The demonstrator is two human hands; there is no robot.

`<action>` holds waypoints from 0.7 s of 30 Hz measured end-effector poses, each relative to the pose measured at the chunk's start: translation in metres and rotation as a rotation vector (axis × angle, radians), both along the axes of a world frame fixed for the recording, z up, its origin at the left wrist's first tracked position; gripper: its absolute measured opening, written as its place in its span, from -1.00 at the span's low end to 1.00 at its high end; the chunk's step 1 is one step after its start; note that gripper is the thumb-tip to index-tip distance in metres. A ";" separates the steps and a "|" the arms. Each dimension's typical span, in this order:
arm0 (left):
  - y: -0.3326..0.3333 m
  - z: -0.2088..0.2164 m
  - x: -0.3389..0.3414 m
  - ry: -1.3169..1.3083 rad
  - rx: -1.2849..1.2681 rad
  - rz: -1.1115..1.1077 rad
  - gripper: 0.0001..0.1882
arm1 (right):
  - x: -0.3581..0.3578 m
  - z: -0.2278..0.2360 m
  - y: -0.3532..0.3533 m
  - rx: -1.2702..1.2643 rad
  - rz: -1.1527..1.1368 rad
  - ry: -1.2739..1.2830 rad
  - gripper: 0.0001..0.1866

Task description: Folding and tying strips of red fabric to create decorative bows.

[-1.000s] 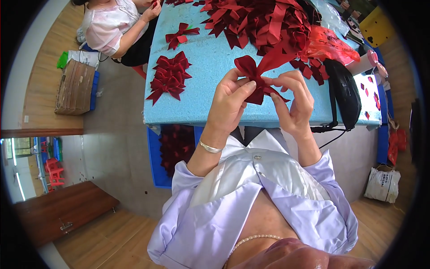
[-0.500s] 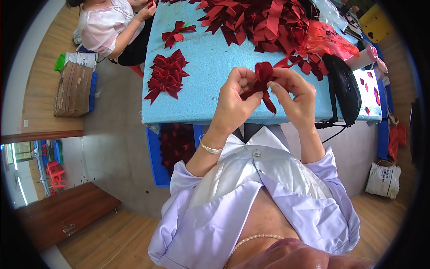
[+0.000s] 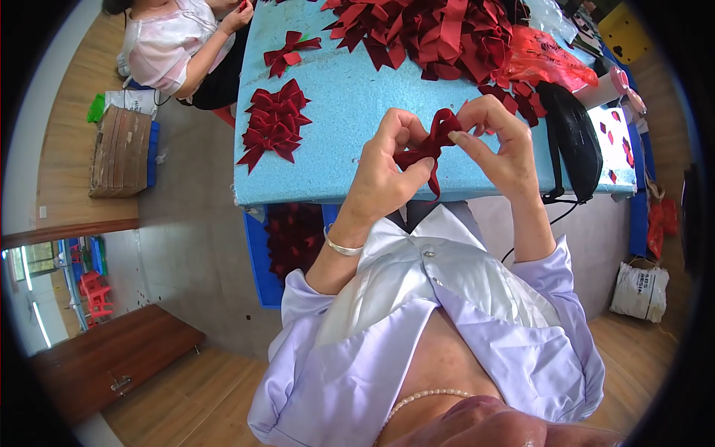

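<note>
Above the near edge of the blue-covered table, my two hands hold a dark red ribbon bow between them. My left hand pinches its lower left part, with a loop and a tail showing past the fingers. The thumb and forefinger of my right hand grip the bow's upper right side. One tail hangs down between the hands. To the left lies a cluster of finished-looking red bows, and beyond it a single bow. A big heap of red ribbon pieces covers the far side.
A red plastic bag and a black bag with a strap lie on the right of the table. Below the left end stands a blue crate with red pieces inside. Another person sits at the far left, hands together.
My right hand has shifted slightly to the right. The bow has turned a little, its loop now leaning right and its tail hanging further left.
</note>
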State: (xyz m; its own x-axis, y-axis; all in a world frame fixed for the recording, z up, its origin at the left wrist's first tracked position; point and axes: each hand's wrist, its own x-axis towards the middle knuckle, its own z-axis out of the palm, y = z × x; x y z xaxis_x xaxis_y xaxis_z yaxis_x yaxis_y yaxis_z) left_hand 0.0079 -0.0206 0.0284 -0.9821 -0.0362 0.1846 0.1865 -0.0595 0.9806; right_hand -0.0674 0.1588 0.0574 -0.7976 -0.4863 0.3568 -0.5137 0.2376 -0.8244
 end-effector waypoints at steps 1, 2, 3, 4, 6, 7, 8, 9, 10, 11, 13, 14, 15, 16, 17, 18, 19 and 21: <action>0.000 -0.001 0.000 0.041 -0.001 -0.016 -0.65 | 0.001 -0.002 0.000 -0.045 0.039 -0.022 -0.82; 0.001 0.000 0.000 0.039 -0.002 -0.019 -0.65 | 0.001 -0.003 0.000 -0.091 0.077 -0.045 -0.87; 0.003 0.002 0.001 0.032 0.006 -0.032 -0.65 | 0.001 -0.006 -0.001 -0.093 0.075 -0.048 -0.87; 0.004 0.004 0.000 0.025 0.011 -0.051 -0.64 | -0.001 -0.009 -0.002 -0.179 0.109 -0.140 -0.88; 0.004 0.005 0.000 0.047 0.010 -0.049 -0.64 | 0.000 -0.013 -0.003 -0.272 0.136 -0.232 -0.88; 0.004 0.006 -0.001 0.071 0.011 -0.040 -0.65 | 0.003 -0.014 -0.005 -0.290 0.116 -0.213 -0.88; 0.004 0.003 -0.002 0.069 0.007 -0.046 -0.65 | 0.005 -0.015 -0.006 -0.307 0.096 -0.193 -0.88; 0.004 -0.003 -0.003 0.127 -0.008 -0.011 -0.65 | 0.006 -0.016 -0.006 -0.312 0.090 -0.193 -0.88; 0.005 -0.006 -0.004 0.184 -0.021 0.024 -0.65 | 0.007 -0.017 -0.005 -0.269 0.069 -0.149 -0.88; 0.008 -0.006 -0.003 0.181 -0.024 0.017 -0.65 | 0.008 -0.018 -0.004 -0.225 0.048 -0.105 -0.88; 0.013 -0.001 -0.001 0.091 0.071 0.053 -0.70 | 0.012 -0.018 -0.006 -0.205 0.053 -0.092 -0.87; 0.013 -0.002 -0.002 0.090 0.068 0.048 -0.70 | 0.013 -0.017 -0.007 -0.182 0.065 -0.078 -0.87; 0.013 -0.004 -0.003 0.121 0.030 0.053 -0.74 | 0.015 -0.017 -0.006 -0.186 0.059 -0.079 -0.87; 0.013 -0.006 -0.004 0.152 -0.008 0.059 -0.78 | 0.017 -0.017 -0.006 -0.193 0.050 -0.120 -0.88; 0.013 -0.005 -0.003 0.149 -0.011 0.053 -0.78 | 0.018 -0.018 -0.005 -0.200 0.042 -0.161 -0.88; 0.014 -0.003 -0.003 0.098 0.064 0.038 -0.80 | 0.017 -0.019 -0.004 -0.204 0.036 -0.163 -0.88; 0.015 -0.002 -0.002 0.047 0.139 0.023 -0.82 | 0.017 -0.020 -0.004 -0.228 0.064 -0.227 -0.87; 0.015 -0.002 -0.002 0.047 0.208 -0.003 -0.82 | 0.018 -0.023 -0.002 -0.256 0.087 -0.293 -0.85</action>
State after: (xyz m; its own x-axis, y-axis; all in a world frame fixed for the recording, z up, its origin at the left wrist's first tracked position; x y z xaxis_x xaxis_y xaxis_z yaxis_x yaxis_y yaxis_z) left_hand 0.0064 -0.0055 0.0260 -0.9728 -0.0750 0.2190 0.2312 -0.2605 0.9374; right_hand -0.0496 0.1570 0.0342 -0.8434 -0.4813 0.2388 -0.2573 -0.0283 -0.9659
